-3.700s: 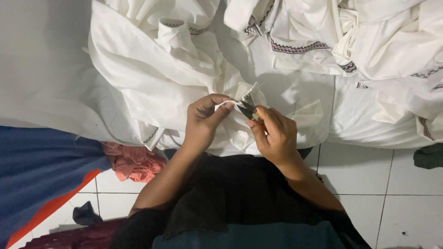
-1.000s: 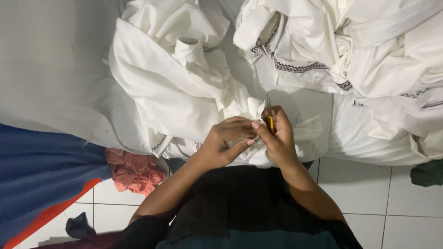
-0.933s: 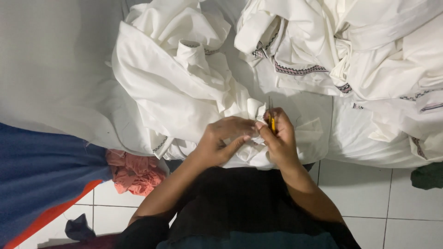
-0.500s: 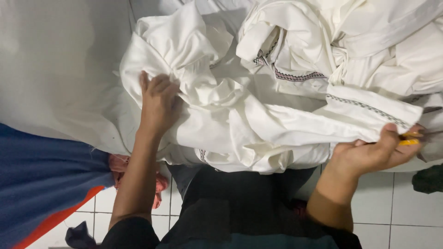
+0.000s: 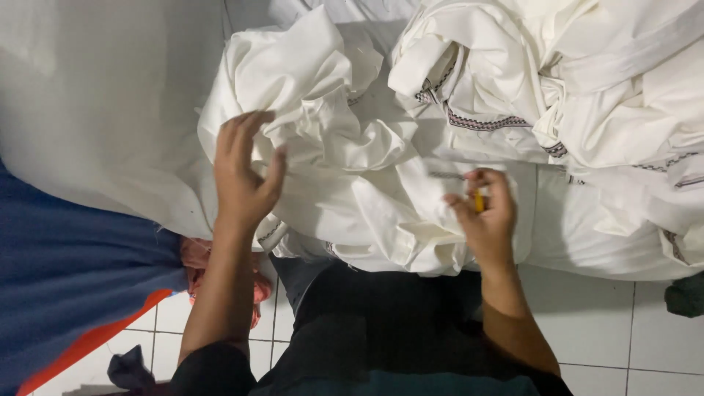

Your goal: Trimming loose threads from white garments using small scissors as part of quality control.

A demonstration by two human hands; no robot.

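My lap's at the bottom of the frame; right hand (image 5: 485, 220) is pinching a little yellow tool (image 5: 478, 199) at center right, left hand (image 5: 244, 176) is spread loose over the crumpled white garment (image 5: 345, 161) mid-frame, more white clothes (image 5: 587, 81) piled upper right

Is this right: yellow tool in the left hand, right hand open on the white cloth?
No, the hands are swapped. The head view shows the small yellow tool pinched in the right hand, while the left hand is open on the white cloth.
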